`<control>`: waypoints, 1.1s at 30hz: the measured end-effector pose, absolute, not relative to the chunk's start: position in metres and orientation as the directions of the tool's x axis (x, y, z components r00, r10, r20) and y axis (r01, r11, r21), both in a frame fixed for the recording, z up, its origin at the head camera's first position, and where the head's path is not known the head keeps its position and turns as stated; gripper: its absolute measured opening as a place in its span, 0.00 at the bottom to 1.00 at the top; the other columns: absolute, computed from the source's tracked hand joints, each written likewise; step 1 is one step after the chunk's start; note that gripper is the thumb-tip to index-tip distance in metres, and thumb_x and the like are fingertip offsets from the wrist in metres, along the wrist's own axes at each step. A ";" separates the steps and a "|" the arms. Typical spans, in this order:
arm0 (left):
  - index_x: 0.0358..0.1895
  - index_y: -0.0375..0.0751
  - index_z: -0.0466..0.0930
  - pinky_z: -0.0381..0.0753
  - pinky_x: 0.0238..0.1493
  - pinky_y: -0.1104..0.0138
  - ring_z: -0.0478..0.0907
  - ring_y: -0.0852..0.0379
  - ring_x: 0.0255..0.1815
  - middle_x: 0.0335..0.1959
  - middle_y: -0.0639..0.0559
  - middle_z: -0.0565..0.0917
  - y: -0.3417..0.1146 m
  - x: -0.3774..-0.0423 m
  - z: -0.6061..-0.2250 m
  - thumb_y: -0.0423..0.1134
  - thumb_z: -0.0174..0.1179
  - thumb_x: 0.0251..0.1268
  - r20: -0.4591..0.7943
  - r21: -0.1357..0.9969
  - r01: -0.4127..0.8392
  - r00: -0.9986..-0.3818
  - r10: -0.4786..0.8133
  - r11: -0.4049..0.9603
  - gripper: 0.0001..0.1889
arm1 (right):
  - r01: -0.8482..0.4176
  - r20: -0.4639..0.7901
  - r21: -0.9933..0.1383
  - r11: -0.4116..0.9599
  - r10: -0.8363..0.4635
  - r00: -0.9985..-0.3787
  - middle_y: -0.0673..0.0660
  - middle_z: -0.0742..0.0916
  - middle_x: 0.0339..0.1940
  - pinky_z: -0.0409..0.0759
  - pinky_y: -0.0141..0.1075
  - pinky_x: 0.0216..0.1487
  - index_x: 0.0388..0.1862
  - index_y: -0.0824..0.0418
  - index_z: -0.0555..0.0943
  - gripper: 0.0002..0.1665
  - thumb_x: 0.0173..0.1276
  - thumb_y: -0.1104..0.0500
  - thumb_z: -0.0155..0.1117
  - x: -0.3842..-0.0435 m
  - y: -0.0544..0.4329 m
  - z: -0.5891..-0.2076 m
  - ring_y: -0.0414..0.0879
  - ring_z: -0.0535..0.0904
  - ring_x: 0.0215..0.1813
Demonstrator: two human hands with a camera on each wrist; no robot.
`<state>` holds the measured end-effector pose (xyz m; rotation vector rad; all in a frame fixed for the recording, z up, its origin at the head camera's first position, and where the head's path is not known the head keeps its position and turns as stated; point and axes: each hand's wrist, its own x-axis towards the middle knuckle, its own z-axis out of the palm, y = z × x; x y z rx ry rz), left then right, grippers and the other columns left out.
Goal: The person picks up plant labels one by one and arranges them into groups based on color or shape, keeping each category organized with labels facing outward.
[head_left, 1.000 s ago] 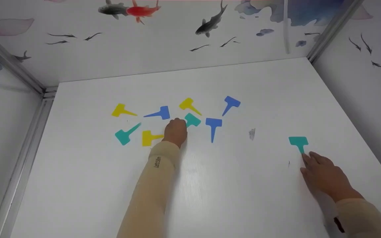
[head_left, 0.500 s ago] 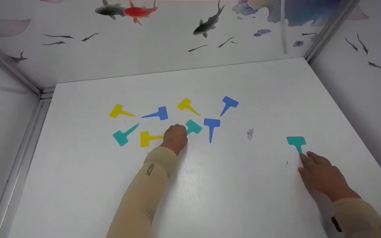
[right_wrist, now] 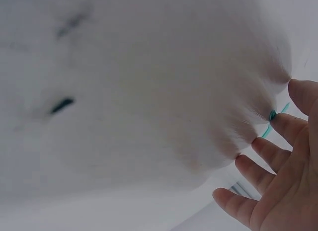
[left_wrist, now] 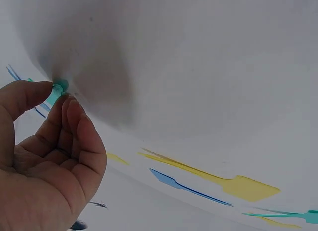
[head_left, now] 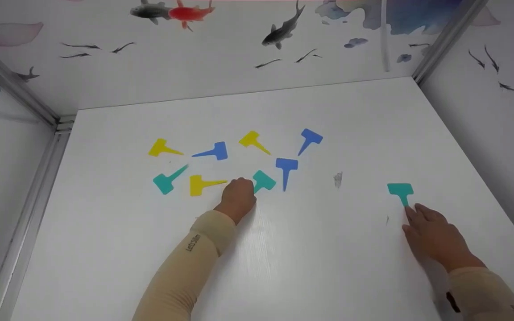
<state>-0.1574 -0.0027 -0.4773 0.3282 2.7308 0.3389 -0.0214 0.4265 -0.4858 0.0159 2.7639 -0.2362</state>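
Note:
My left hand (head_left: 239, 200) pinches the stem of a teal T-shaped plant label (head_left: 264, 182) between thumb and fingers. In the left wrist view the pinched teal stem (left_wrist: 58, 87) shows at the fingertips. Off to the right, my right hand (head_left: 437, 236) rests on the table with fairly straight, spread fingers. Its index fingertip touches the stem end of another teal plant label (head_left: 400, 189), whose head points away from me. Just left of my left hand lies a yellow plant label (head_left: 196, 185); a blue plant label (head_left: 286, 165) lies beyond the pinched one's right side.
More flat labels lie on the white table (head_left: 310, 267): a teal label (head_left: 164, 183), a yellow label (head_left: 159, 147), a blue label (head_left: 220, 150), a second yellow label (head_left: 251, 138) and a blue label (head_left: 312, 136). Fish-patterned panels (head_left: 221, 58) enclose the table's back and sides.
My left hand has drawn the teal plant label across the table toward me and slightly right, away from the yellow label behind it. My right hand stays where it was.

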 end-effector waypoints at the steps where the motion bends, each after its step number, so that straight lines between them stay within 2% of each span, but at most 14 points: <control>1: 0.48 0.31 0.80 0.77 0.56 0.60 0.74 0.50 0.39 0.36 0.43 0.81 -0.003 -0.156 -0.478 0.34 0.54 0.69 -0.325 0.275 0.183 -0.906 0.270 0.944 0.12 | 0.044 -0.362 -0.163 0.986 -0.018 -0.932 0.76 0.59 0.71 0.55 0.71 0.61 0.74 0.71 0.54 0.44 0.76 0.38 0.39 -0.022 0.427 -0.486 0.74 0.51 0.69; 10: 0.47 0.32 0.81 0.78 0.53 0.58 0.74 0.49 0.40 0.36 0.44 0.80 -0.003 -0.144 -0.479 0.35 0.54 0.68 -0.319 0.271 0.177 -0.911 0.261 0.946 0.12 | 0.040 -0.378 -0.150 0.988 -0.020 -0.925 0.77 0.58 0.71 0.55 0.71 0.61 0.74 0.72 0.54 0.43 0.77 0.39 0.40 -0.025 0.426 -0.486 0.75 0.51 0.69; 16: 0.55 0.34 0.75 0.77 0.54 0.55 0.71 0.47 0.50 0.47 0.42 0.75 0.000 -0.146 -0.473 0.38 0.58 0.65 -0.263 0.236 0.219 -0.923 0.279 0.947 0.18 | 0.037 -0.375 -0.145 0.989 -0.020 -0.927 0.77 0.59 0.71 0.56 0.71 0.61 0.73 0.73 0.55 0.43 0.76 0.39 0.40 -0.024 0.426 -0.487 0.75 0.52 0.69; 22: 0.60 0.34 0.72 0.76 0.57 0.58 0.69 0.48 0.52 0.52 0.43 0.74 0.002 -0.155 -0.474 0.38 0.59 0.64 -0.251 0.263 0.260 -0.912 0.326 0.929 0.22 | 0.042 -0.368 -0.150 0.988 -0.016 -0.930 0.77 0.60 0.71 0.56 0.72 0.60 0.73 0.72 0.56 0.44 0.76 0.38 0.40 -0.024 0.426 -0.489 0.75 0.52 0.69; 28: 0.68 0.37 0.66 0.65 0.68 0.59 0.63 0.48 0.66 0.67 0.43 0.68 0.005 -0.163 -0.475 0.38 0.60 0.64 -0.276 0.309 0.297 -0.881 0.384 0.904 0.29 | 0.040 -0.352 -0.156 0.987 -0.018 -0.936 0.77 0.60 0.70 0.57 0.72 0.59 0.73 0.71 0.56 0.44 0.76 0.37 0.39 -0.024 0.429 -0.491 0.75 0.53 0.68; 33: 0.70 0.40 0.65 0.60 0.71 0.60 0.60 0.50 0.70 0.70 0.46 0.65 0.007 -0.168 -0.475 0.37 0.59 0.65 -0.288 0.365 0.319 -0.855 0.432 0.874 0.30 | 0.040 -0.349 -0.155 0.987 -0.017 -0.937 0.77 0.60 0.70 0.58 0.72 0.59 0.73 0.72 0.56 0.43 0.76 0.39 0.41 -0.024 0.428 -0.489 0.75 0.53 0.68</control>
